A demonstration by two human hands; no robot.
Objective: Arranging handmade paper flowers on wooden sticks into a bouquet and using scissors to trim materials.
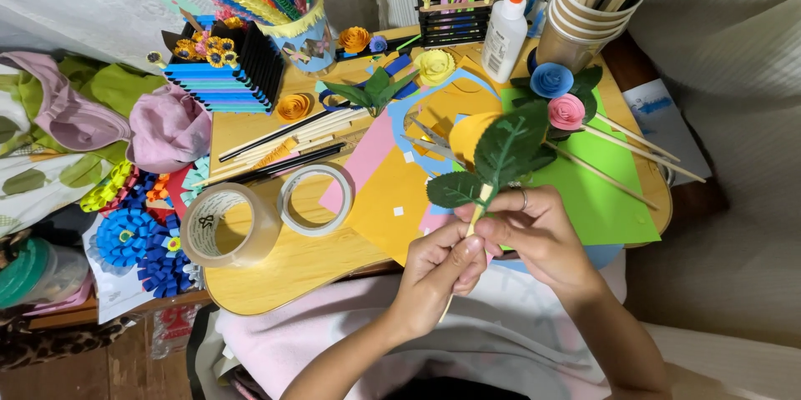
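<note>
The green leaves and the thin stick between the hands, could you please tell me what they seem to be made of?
The green leaves look like dark green paper with a matte finish; pressed veins and cut edges suggest it, though fabric is possible. The thin stick looks like pale bare wood or bamboo, like the skewers on the table. The left hand and right hand pinch it.

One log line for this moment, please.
left hand: pinching wooden stick | right hand: gripping same stick | green paper leaves: on stick top | tape rolls: on table, untouched

Single head-worn view, looking steeply down, close over the wooden table (292, 271), its far edge toward the frame's top
</note>
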